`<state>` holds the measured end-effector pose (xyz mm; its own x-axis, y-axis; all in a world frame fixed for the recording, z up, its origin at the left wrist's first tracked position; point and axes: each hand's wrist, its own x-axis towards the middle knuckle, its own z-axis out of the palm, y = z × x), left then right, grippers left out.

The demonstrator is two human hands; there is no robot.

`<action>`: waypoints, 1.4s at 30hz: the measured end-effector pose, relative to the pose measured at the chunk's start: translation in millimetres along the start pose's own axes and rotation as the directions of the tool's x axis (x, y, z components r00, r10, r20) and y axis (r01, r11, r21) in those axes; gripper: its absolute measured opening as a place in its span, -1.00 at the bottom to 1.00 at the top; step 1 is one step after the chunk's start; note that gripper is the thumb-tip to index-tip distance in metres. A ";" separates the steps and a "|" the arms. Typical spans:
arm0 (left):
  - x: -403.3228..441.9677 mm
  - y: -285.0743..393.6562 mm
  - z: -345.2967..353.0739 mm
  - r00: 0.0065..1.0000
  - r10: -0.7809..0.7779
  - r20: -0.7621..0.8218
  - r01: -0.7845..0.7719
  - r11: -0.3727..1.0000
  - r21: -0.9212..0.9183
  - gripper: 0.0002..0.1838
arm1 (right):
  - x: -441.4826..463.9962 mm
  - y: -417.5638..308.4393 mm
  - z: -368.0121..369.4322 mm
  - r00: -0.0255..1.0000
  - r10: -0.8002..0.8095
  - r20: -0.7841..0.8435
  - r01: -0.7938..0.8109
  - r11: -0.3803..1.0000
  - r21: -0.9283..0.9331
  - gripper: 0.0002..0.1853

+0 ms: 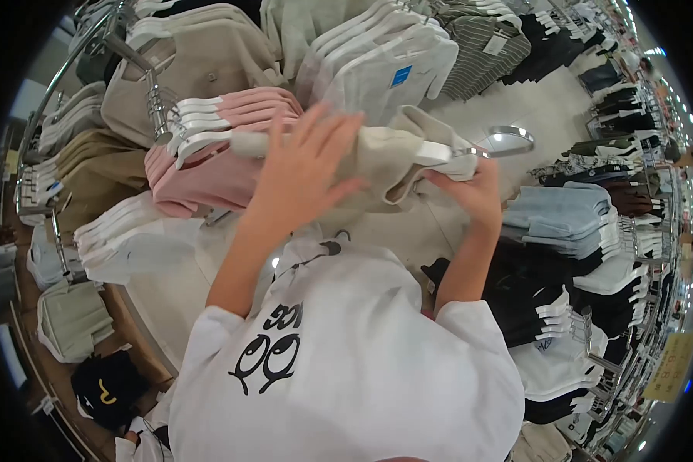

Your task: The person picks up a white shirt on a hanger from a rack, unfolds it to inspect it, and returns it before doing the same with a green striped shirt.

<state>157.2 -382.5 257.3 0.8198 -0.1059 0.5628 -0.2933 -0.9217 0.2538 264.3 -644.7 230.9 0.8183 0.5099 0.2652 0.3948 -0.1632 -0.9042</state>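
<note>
A beige garment (377,154) on a white hanger (434,152) is held up in front of me, its neck opening towards the right. My right hand (471,189) is closed around the garment and hanger near the neck, just below the shiny metal hook (510,140). My left hand (308,165) lies over the other end of the garment with its fingers spread, slightly blurred by motion. Whether its palm touches the cloth is hidden. Just behind the left hand hang pink tops (208,181) on white hangers.
Beige tops (185,69), white tops (393,77) and striped tops (481,50) hang at the back. Light-blue garments (558,212) and black ones (523,300) hang on the right. A metal rail arm (155,100) juts out at left. A black cap (108,389) sits low left.
</note>
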 end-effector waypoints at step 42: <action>-119.2 -155.0 32.2 0.714 -0.692 0.113 0.672 0.630 -0.390 -0.81 | 60.2 76.6 -89.8 0.761 -0.517 -0.392 -0.047 0.559 -0.828 -0.71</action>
<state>120.8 -239.1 125.6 0.8431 0.5199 0.1375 0.1740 -0.5057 0.8450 381.4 -702.3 207.7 0.5821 0.1411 0.8008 0.5279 -0.8146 -0.2402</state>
